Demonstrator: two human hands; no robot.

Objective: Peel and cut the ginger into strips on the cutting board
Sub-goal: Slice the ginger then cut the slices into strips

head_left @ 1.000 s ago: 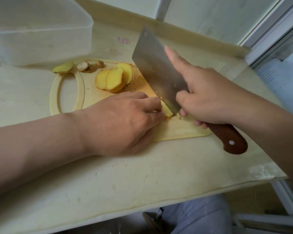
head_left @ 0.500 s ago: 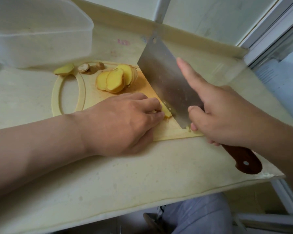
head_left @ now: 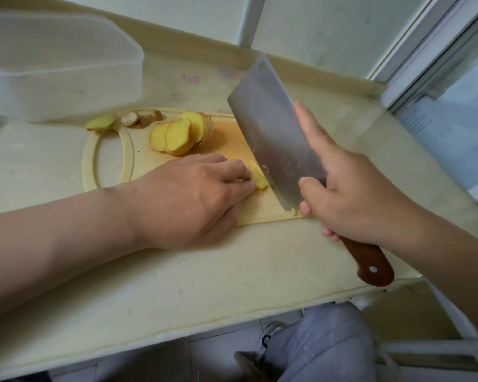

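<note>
Ginger piece (head_left: 257, 178): yellow, peeled, lying near the front right of the cutting board (head_left: 138, 153). Left grip (head_left: 188, 199) presses it down, fingertips curled over its left side.

Cleaver (head_left: 271, 130): edge down at the piece's right side; whether it touches cannot be told. Right grip (head_left: 353, 194) is clenched round the brown wooden handle, forefinger laid straight along the blade's flat.

Stack of ginger slices (head_left: 177, 135): overlapping, mid-board, behind the left grip. Peel scraps (head_left: 141, 118) at the board's far edge. One ginger chunk (head_left: 101, 122) by the board's loop handle.

Plastic tub (head_left: 66, 70): translucent, far left on the table (head_left: 204, 271).
</note>
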